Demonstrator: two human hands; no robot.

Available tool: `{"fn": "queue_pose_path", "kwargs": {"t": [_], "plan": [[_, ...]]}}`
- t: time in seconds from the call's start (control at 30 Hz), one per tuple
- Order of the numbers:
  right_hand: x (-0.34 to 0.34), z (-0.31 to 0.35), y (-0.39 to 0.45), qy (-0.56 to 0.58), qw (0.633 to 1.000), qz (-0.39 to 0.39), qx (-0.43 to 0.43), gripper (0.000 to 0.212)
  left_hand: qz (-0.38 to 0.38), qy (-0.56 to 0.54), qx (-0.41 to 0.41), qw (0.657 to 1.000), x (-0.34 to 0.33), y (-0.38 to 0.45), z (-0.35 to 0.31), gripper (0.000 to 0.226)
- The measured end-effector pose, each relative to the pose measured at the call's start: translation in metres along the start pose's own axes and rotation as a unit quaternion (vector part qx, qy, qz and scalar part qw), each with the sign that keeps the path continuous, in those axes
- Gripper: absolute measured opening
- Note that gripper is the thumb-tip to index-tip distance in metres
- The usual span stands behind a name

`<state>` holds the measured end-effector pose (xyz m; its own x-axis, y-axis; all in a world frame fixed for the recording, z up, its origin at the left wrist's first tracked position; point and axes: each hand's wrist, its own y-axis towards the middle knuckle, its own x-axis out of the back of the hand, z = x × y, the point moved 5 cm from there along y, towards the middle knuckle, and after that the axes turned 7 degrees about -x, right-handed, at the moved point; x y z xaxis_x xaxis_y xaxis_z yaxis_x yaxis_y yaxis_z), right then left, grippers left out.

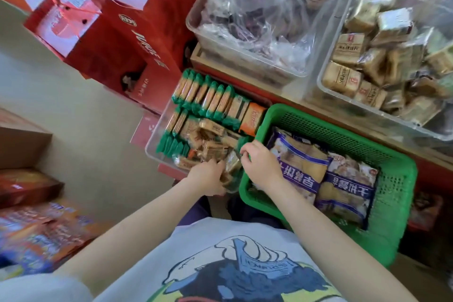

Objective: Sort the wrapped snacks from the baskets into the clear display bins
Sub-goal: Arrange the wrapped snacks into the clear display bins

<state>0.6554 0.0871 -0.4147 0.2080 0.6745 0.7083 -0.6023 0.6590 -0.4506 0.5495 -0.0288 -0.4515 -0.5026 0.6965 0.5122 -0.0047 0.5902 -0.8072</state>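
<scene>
Red cartons point(117, 39) at upper left, clear bin point(157, 152) of green-ended snack bars point(210, 98) at centre, left hand point(208, 179) with its grip clamped on small tan snacks point(229, 171) at the bin's near edge, right hand point(259, 167) curled at the green basket point(392, 179) rim, grip state unclear, purple-banded packs point(343, 186) inside, clear bins point(326, 73) at upper right.

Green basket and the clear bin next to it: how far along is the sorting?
Done: the clear bin already holds neat rows of green-wrapped bars plus an orange pack. In hand: both the left hand and right hand are at the bin's near corner among small brown wrapped snacks; the exact grip is unclear. Left: the green basket still contains several purple-banded packs.
</scene>
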Motion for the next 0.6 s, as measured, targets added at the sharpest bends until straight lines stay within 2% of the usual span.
{"fn": "queue_pose_path", "kwargs": {"t": [0.1, 0.23, 0.33, 0.43, 0.5, 0.53, 0.6], "plan": [[0.004, 0.001, 0.001, 0.024, 0.999, 0.006, -0.026, 0.017, -0.066, -0.110, -0.012, 0.992, 0.013, -0.002, 0.003, 0.051], [0.037, 0.000, 0.004, 0.134, 0.985, -0.031, -0.103, 0.020, -0.177, -0.246, -0.050, 0.952, 0.072, -0.021, 0.001, 0.045], [0.073, 0.000, 0.003, 0.275, 0.946, -0.058, -0.160, 0.021, -0.291, -0.229, -0.118, 0.921, 0.128, -0.039, -0.018, 0.051], [0.109, 0.006, -0.001, 0.471, 0.861, -0.011, -0.192, 0.019, -0.366, -0.183, -0.210, 0.888, 0.174, -0.057, -0.064, 0.055], [0.138, 0.009, -0.007, 0.559, 0.814, 0.034, -0.157, 0.028, -0.395, -0.159, -0.256, 0.868, 0.200, -0.071, -0.103, 0.060], [0.155, 0.010, -0.011, 0.576, 0.806, 0.043, -0.135, 0.029, -0.407, -0.146, -0.274, 0.859, 0.211, -0.075, -0.122, 0.064], [0.189, -0.002, -0.015, 0.564, 0.817, 0.014, -0.115, 0.028, -0.422, -0.119, -0.285, 0.852, 0.228, -0.077, -0.149, 0.075]]}}
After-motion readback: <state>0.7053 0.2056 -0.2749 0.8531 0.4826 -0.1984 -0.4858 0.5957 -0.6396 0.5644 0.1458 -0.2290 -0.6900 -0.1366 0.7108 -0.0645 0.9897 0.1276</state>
